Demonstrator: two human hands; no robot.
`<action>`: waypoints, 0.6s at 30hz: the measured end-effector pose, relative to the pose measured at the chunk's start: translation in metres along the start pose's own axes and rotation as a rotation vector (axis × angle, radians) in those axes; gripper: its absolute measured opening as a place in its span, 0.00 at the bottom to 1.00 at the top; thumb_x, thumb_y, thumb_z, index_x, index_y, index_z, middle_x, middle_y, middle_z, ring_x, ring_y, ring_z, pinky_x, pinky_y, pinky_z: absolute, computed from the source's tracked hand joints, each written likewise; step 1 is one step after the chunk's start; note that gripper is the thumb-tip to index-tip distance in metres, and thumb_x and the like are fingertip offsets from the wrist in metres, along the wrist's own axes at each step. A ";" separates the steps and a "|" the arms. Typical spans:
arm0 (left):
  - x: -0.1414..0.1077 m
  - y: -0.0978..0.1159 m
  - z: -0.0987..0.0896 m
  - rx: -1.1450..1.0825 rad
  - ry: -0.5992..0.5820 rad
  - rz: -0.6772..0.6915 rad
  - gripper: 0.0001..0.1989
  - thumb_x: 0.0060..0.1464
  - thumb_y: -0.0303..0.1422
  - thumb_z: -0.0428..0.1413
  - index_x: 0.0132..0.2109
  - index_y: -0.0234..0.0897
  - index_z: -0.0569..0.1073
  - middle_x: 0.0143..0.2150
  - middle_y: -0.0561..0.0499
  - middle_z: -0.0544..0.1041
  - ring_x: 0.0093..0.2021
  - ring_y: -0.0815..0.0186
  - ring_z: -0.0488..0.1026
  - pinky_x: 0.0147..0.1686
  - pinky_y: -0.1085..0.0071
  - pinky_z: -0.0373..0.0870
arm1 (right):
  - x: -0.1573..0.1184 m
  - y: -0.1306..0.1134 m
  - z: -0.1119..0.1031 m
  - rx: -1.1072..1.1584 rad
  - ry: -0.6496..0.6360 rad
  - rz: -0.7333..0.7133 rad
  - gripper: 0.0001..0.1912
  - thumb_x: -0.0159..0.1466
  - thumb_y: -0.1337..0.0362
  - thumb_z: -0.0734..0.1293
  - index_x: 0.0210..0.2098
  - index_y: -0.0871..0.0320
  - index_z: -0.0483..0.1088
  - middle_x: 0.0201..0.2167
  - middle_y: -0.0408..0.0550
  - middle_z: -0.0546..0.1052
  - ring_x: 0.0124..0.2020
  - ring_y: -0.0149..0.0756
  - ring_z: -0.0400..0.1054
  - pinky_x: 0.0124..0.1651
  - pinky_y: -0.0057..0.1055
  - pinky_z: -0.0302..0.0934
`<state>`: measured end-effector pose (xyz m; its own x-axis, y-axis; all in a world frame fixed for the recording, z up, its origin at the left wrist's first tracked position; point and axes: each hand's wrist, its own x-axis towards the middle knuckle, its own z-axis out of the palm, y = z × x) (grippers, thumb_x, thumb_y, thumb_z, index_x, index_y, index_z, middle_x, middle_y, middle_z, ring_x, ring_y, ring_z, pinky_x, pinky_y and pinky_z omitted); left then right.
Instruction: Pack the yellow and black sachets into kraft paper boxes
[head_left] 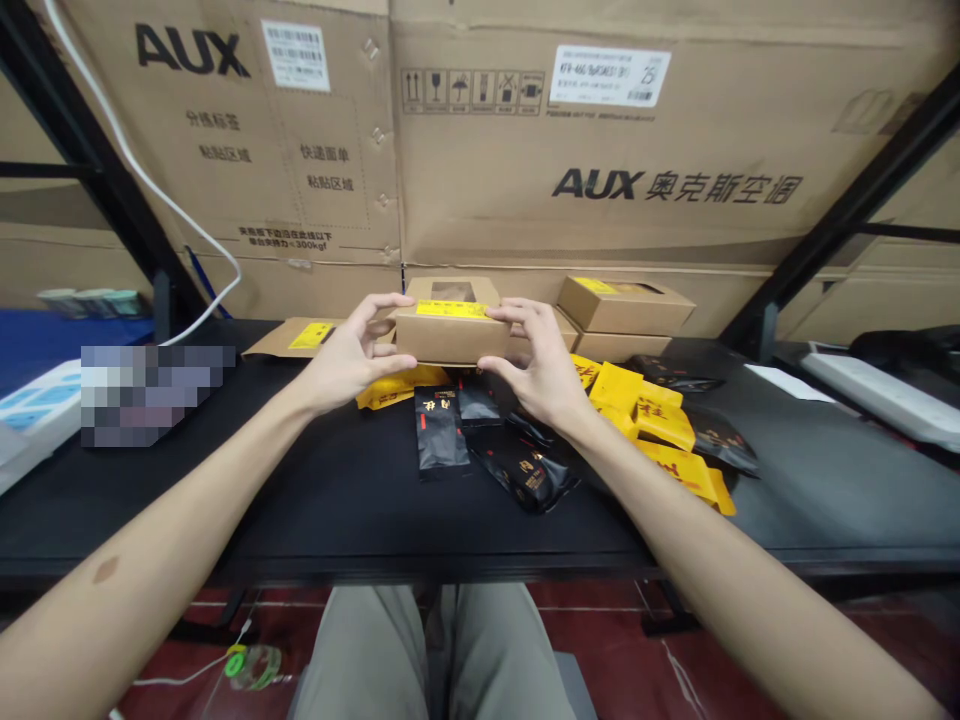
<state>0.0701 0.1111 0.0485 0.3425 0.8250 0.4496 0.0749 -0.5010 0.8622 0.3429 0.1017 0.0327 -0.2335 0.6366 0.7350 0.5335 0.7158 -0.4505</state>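
Between my two hands is a small brown cardboard box (450, 338) with a yellow label on its upper edge. Fingers of my left hand (360, 350) grip its left end, thumb low and index finger on top. My right hand (536, 360) pinches the other end the same way. The box is held above several black sachets (440, 430) and yellow sachets (660, 425) lying on the table. Behind it, partly hidden, a box with a window (450, 290) shows.
Stacked brown boxes (630, 305) stand at the back right. A flat cardboard piece (289, 338) lies at the left. Large AUX cartons (487, 200) form the back wall. A power strip (45, 400) and a white cable (142, 175) are on the left; a white paper (787, 383) lies right.
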 end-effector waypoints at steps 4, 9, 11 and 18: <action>-0.001 0.003 0.005 -0.032 0.013 -0.020 0.35 0.44 0.38 0.73 0.56 0.45 0.66 0.65 0.44 0.72 0.62 0.53 0.74 0.62 0.50 0.74 | -0.002 -0.006 0.002 0.023 -0.004 0.037 0.25 0.62 0.63 0.74 0.58 0.50 0.69 0.64 0.56 0.63 0.68 0.50 0.61 0.62 0.52 0.72; 0.000 0.006 0.012 -0.180 0.224 -0.160 0.28 0.52 0.42 0.68 0.53 0.45 0.63 0.61 0.44 0.74 0.62 0.53 0.74 0.53 0.55 0.79 | -0.006 -0.016 0.006 0.100 0.000 0.077 0.21 0.62 0.59 0.76 0.52 0.52 0.72 0.63 0.56 0.60 0.71 0.52 0.56 0.55 0.49 0.78; 0.001 0.008 0.016 -0.240 0.327 -0.234 0.26 0.55 0.41 0.67 0.54 0.44 0.63 0.60 0.42 0.75 0.61 0.53 0.76 0.52 0.55 0.80 | -0.007 -0.020 0.008 0.151 -0.011 0.066 0.17 0.63 0.58 0.75 0.49 0.51 0.72 0.62 0.54 0.60 0.71 0.51 0.56 0.58 0.50 0.77; -0.002 0.013 0.021 -0.318 0.257 -0.228 0.25 0.49 0.38 0.71 0.50 0.33 0.74 0.56 0.37 0.81 0.58 0.49 0.80 0.58 0.54 0.78 | -0.008 -0.028 0.013 0.116 -0.091 -0.068 0.08 0.65 0.62 0.74 0.43 0.52 0.74 0.60 0.52 0.66 0.68 0.45 0.62 0.68 0.53 0.68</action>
<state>0.0904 0.0974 0.0544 0.1043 0.9630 0.2486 -0.1835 -0.2271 0.9564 0.3198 0.0803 0.0326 -0.3413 0.6047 0.7196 0.4172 0.7835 -0.4606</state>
